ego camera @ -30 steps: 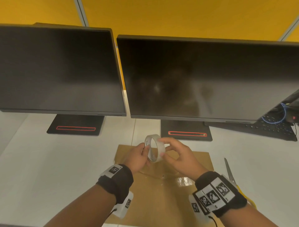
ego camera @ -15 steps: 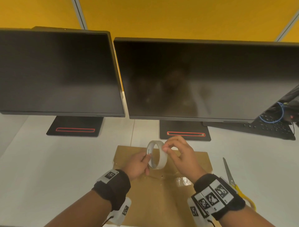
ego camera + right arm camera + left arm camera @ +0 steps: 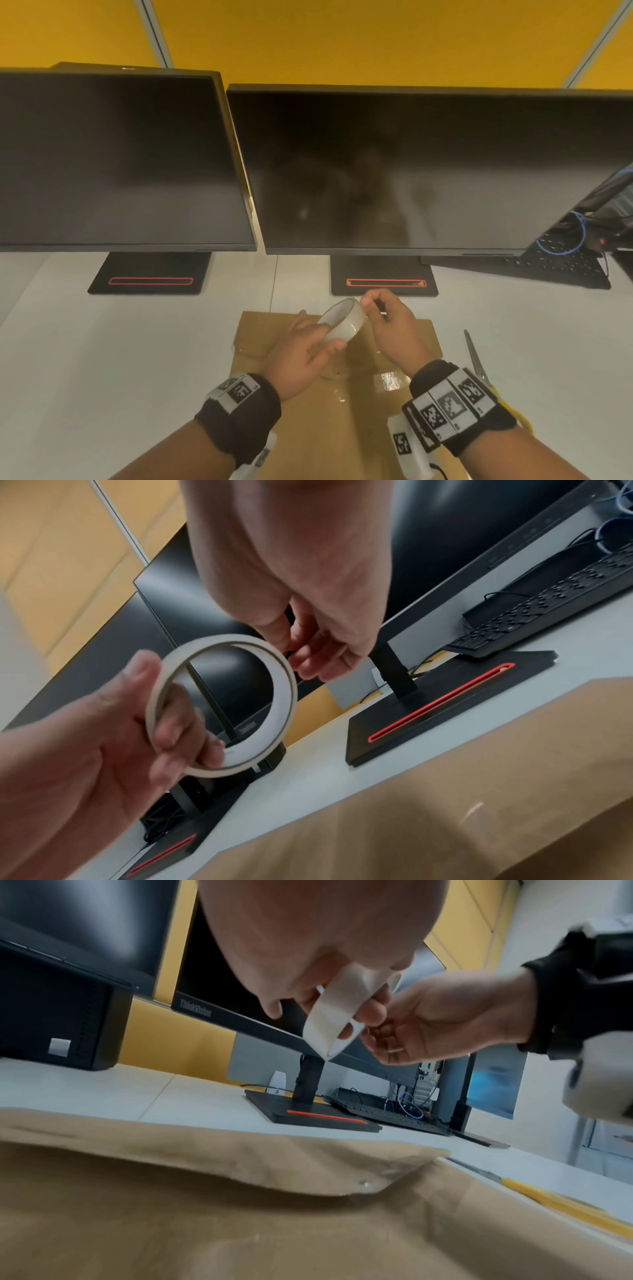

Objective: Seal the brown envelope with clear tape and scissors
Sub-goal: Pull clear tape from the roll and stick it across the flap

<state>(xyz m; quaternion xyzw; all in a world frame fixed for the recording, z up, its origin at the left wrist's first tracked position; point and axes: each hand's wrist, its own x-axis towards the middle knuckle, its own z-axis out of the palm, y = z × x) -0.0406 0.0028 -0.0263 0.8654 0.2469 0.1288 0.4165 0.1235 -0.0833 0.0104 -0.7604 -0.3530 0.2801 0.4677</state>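
A brown envelope [image 3: 346,421] lies flat on the white desk in front of me, with a shiny patch of clear tape near its middle. My left hand [image 3: 325,337] holds a roll of clear tape [image 3: 344,320] a little above the envelope, thumb on the outside and fingers through the hole [image 3: 178,739]. My right hand [image 3: 368,303] has its fingers curled and pinches at the roll's far rim [image 3: 291,653]. Whether a loose tape end is lifted I cannot tell. Scissors [image 3: 474,356] with yellow handles lie on the desk right of the envelope, partly hidden behind my right wrist.
Two dark monitors stand at the back, their black bases [image 3: 383,275] just beyond the envelope. A black keyboard [image 3: 555,267] with a blue cable lies at the far right. White desk [image 3: 120,359] stretches to the left of the envelope.
The left hand has tilted the roll so its opening faces more upward. The right hand's fingertips have shifted from the roll's near side to its far top rim.
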